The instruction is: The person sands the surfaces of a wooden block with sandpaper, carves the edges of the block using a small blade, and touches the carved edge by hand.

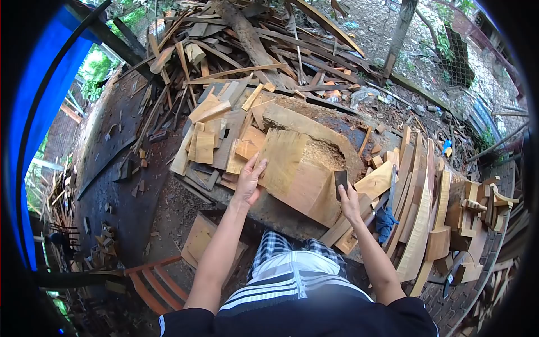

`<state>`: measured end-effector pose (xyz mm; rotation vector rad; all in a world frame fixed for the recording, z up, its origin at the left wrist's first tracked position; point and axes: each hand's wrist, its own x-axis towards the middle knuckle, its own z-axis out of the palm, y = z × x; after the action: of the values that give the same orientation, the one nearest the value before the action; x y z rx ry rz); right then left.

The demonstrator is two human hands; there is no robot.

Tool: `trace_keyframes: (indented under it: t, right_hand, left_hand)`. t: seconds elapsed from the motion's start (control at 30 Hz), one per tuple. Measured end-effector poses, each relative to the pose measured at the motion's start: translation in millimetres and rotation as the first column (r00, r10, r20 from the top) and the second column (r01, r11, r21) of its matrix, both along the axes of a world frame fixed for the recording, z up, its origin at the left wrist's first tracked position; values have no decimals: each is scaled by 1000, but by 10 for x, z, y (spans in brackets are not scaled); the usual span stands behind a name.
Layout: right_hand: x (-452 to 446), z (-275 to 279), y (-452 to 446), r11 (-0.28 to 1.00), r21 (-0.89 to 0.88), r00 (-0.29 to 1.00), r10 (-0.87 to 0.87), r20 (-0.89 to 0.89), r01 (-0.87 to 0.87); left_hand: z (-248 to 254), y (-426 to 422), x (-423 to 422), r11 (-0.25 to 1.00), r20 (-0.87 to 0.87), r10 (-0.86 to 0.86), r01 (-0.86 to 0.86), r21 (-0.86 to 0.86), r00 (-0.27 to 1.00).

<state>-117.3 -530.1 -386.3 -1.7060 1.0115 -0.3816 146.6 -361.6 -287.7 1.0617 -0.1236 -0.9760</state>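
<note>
Where the worktable (255, 210) is most crowded, pale offcuts (205, 147) lie overlapping to the left of the person's left hand (251, 182). Behind the work, a thick, rough-edged slab (289, 121) takes up the middle, with sawdust (327, 154) gathered against it. Long curved planks (424, 216) stand side by side at the right, near the right forearm, and a dark blue cloth (386, 223) hangs among them. Beyond the table rises a tangled heap of scrap wood (252, 50); a blue tarp (45, 90) hangs at the far left, and a reddish slatted chair (160, 283) stands at lower left.

A flat wooden panel (283, 163) lies tilted in front of the person, its far edge towards the slab. Its left part is yellowish, the nearer right part pinkish brown with straight grain; whether these are one piece or two, I cannot tell. The left hand grips the panel's left edge, thumb on top. The right hand (349, 203) is closed around a dark rectangular object (341, 182), held upright beside the panel's right end.
</note>
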Motion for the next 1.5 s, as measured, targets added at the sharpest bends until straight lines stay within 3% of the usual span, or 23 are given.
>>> trace_keyframes:
  t: [0.07, 0.1, 0.2, 0.23, 0.3, 0.4, 0.5, 0.53, 0.7, 0.77, 0.83, 0.93, 1.03, 1.1, 1.17, 1.3, 1.5]
  right_hand:
    - [-34, -86, 16, 997, -69, 999, 15, -32, -17]
    - [-38, -128, 29, 990, -133, 998, 35, -57, -43]
    - [-43, 17, 58, 989, -140, 998, 27, -65, -36]
    - [-50, 29, 63, 987, -161, 1000, 0, -27, -5]
    - [-78, 25, 77, 988, -151, 1000, 7, -24, -10]
    - [-122, -109, 13, 984, -178, 999, 6, 42, 2]
    - [-197, 56, 43, 980, -193, 998, 44, -38, -51]
    - [-229, 21, 34, 975, -214, 998, 55, -38, -62]
    - [-325, -30, -38, 950, -271, 986, 129, -108, -154]
    - [-282, 35, -10, 975, -198, 990, 75, -121, -98]
    - [-218, 97, 5, 976, -175, 978, 98, -185, -131]
    - [-127, 114, 44, 947, -300, 992, 91, -82, -112]
    - [-54, 75, 58, 948, -255, 981, 195, -14, -192]
    - [-46, 88, 113, 929, -315, 979, 202, -7, -194]
    - [-61, 149, 147, 933, -245, 963, 246, -106, -265]
    - [-124, 154, 152, 941, -223, 964, 231, -133, -256]
    - [-157, 63, 114, 930, -298, 976, 196, -97, -216]
  left_hand:
    - [28, 2, -40, 999, 207, -26, 17, 45, 978]
    - [39, 8, -62, 999, 200, -16, 7, 44, 980]
    - [6, -28, -94, 971, 563, -216, 116, 208, 798]
    - [-157, -59, -49, 974, 557, -199, 99, 204, 806]
    - [-623, -25, 79, 896, 842, -436, 67, 438, 319]
    - [-933, 69, 53, 833, 786, -510, -24, 552, 350]
    - [-767, 111, -95, 882, 804, -354, -116, 457, 478]
    - [-821, 135, -94, 851, 810, -355, -198, 487, 466]
    - [-992, 317, -159, 815, 780, -282, -290, 502, 559]
    - [-905, 321, -227, 817, 693, -230, -251, 518, 683]
    - [-947, 290, -302, 818, 711, -155, -315, 482, 686]
    - [-1009, 170, -346, 849, 769, 120, -467, 249, 629]
    - [-1065, 165, -197, 870, 689, -6, -336, 361, 724]
    - [-1044, 154, -181, 870, 694, 30, -360, 336, 719]
    - [-947, 188, -177, 857, 757, 5, -393, 334, 654]
    - [-772, 195, -166, 857, 820, -63, -391, 336, 569]
    - [-718, 183, -128, 853, 819, -125, -362, 377, 560]
